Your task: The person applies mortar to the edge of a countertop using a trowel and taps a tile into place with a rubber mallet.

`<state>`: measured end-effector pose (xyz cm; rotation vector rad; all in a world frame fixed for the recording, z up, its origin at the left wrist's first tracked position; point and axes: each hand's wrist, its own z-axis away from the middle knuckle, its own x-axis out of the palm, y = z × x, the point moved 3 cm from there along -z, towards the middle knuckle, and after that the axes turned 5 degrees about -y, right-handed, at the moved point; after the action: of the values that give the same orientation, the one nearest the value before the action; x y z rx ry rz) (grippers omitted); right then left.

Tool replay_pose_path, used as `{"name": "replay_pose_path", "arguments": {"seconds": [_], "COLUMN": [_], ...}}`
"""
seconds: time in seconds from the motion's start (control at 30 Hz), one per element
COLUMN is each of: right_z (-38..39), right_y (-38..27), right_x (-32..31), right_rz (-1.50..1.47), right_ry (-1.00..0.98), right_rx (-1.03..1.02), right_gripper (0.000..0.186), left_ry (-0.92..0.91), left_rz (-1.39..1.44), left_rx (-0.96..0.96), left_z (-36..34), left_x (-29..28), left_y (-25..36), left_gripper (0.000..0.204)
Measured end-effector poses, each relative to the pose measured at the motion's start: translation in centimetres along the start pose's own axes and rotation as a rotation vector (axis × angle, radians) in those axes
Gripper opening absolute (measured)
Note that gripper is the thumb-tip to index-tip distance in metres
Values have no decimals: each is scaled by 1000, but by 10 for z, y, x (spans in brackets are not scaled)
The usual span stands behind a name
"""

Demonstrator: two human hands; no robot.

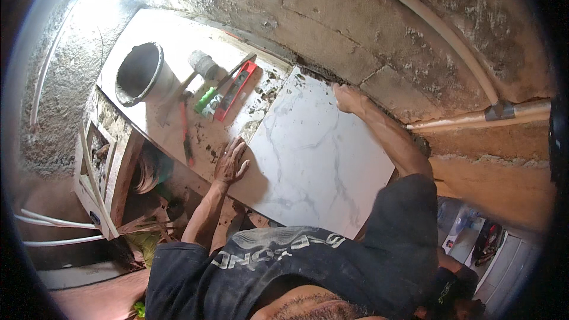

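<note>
My left hand (232, 165) lies with spread fingers on white tiling beside the near-left edge of a grey-veined marble tile (305, 166). My right hand (347, 98) has its fingers curled at the tile's far edge, by the wall. To the left, on the white surface (124, 32), lie a red spirit level (236, 89), a green-and-white tool (206, 102), a grey cylindrical object (204, 64) and a red-handled tool (185, 124). A grey bucket (139, 74) stands farther left. Dark mortar bits are scattered along the tile's left edge.
A block wall (332, 24) with pale pipes (471, 62) runs behind and right. Rough wall (47, 160) and a wooden frame (112, 175) with white conduits (59, 242) are at left. Part of another person (453, 284) shows at lower right, near planks or panels (498, 266).
</note>
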<state>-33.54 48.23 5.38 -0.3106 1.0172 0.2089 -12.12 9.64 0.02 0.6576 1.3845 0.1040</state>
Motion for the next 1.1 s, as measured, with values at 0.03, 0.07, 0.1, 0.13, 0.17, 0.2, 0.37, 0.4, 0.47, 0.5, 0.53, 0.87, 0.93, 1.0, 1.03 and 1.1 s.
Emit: {"name": "replay_pose_path", "arguments": {"seconds": [0.03,0.07,0.1,0.13,0.17,0.2,0.37,0.4,0.47,0.5,0.53,0.87,0.93,1.0,1.03,1.1], "right_z": [1,5,6,5,1,-6,18,33,78,98,116,50,20,7,9,24], "right_y": [3,2,0,0,-1,-6,31,42,63,66,70,28,-18,-8,-1,26], "right_x": [-4,-14,-26,-33,-31,-29,8,15,28,22,17,4,-28,-17,-9,13], "right_rz": [16,-6,-29,-53,-43,-38,-27,-16,11,-4,-18,-141,-94,-197,-167,-20], "right_ry": [-15,-1,13,26,10,-4,-12,-11,-4,-92,-180,197,90,41,9,-74], "right_rx": [-3,3,3,3,17,33,-1,9,37,103,168,54,58,128,122,57], "right_gripper": [32,32,31,30,30,29,32,34,38,42,46,42,29,27,30,45], "left_ry": [-2,7,8,8,2,10,43,44,29,31,35,20,36,41,37,29], "left_rz": [-39,-98,-74,-50,-19,18,44,30,47,42,37,24,13,100,64,18], "left_rx": [-2,22,16,11,7,17,56,51,36,40,41,56,67,61,70,53], "left_z": [1,-1,-2,-3,-2,-6,-6,-5,-3,-2,-1,-8,-6,-2,-6,-6], "left_x": [3,2,-1,-4,-4,-8,-3,-3,-1,0,-1,-3,-5,-5,-8,-5], "left_y": [-2,-2,-2,-3,1,1,0,1,-2,-1,1,5,1,3,0,1], "left_gripper": [60,60,60,60,60,59,59,58,59,60,60,58,58,57,57,57]}}
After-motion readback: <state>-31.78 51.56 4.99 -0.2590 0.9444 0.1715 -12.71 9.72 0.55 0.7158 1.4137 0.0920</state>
